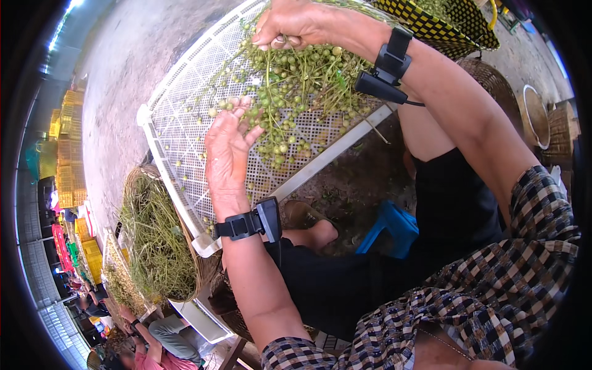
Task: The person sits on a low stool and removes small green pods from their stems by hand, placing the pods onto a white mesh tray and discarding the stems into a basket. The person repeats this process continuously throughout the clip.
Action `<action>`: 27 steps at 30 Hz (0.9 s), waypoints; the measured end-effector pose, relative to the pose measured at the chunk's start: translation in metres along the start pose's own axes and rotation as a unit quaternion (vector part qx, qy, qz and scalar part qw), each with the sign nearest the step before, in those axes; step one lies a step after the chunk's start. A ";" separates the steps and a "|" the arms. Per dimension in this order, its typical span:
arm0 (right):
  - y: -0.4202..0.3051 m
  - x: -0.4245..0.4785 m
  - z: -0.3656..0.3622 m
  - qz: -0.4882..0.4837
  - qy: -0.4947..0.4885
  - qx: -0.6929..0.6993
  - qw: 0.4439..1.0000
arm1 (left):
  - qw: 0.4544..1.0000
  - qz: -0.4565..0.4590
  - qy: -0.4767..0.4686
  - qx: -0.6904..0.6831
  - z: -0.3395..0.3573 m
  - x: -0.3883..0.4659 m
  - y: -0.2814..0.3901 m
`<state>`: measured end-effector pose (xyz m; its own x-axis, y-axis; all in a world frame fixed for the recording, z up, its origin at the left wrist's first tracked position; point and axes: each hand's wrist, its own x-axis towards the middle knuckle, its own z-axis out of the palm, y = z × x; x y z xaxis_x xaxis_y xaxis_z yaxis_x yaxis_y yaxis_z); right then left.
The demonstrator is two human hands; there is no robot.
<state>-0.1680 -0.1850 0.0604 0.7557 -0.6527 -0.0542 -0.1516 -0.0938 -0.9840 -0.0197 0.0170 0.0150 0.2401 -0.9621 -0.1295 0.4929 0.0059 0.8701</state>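
My right hand (286, 27) is closed on the stems of a bunch of small round green berries (277, 99) at the top of the view, and the bunch hangs down over a white mesh tray (185, 138). My left hand (231, 138) is beside the bunch, its fingers apart and partly curled near some berries; whether they touch is hard to tell. More stems with berries (323, 69) lie heaped on the tray, and loose berries are scattered over its mesh. Both wrists wear black straps with small devices.
A wicker basket of stripped-looking green stems (157, 245) stands left of the tray. A black-and-yellow woven basket (434, 23) is at the upper right. A blue plastic stool (393, 226) stands below the tray. Another person (157, 347) sits at the lower left, beside another tray (125, 282).
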 end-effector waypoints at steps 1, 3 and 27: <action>0.002 0.000 0.002 -0.006 0.002 -0.003 1.000 | 0.996 -0.007 -0.010 -0.087 0.001 0.005 -0.003; 0.001 0.000 0.006 -0.008 0.000 -0.005 1.000 | 0.990 -0.007 0.008 -0.143 0.000 0.009 -0.002; -0.002 -0.003 0.007 -0.016 0.020 -0.026 0.999 | 0.995 0.053 0.056 -0.069 -0.010 0.005 0.008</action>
<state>-0.1656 -0.1779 0.0611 0.7349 -0.6780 -0.0151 -0.1612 -0.1531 -0.9750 -0.0062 0.0151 0.0168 0.3849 -0.9175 -0.1001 0.5688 0.1504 0.8086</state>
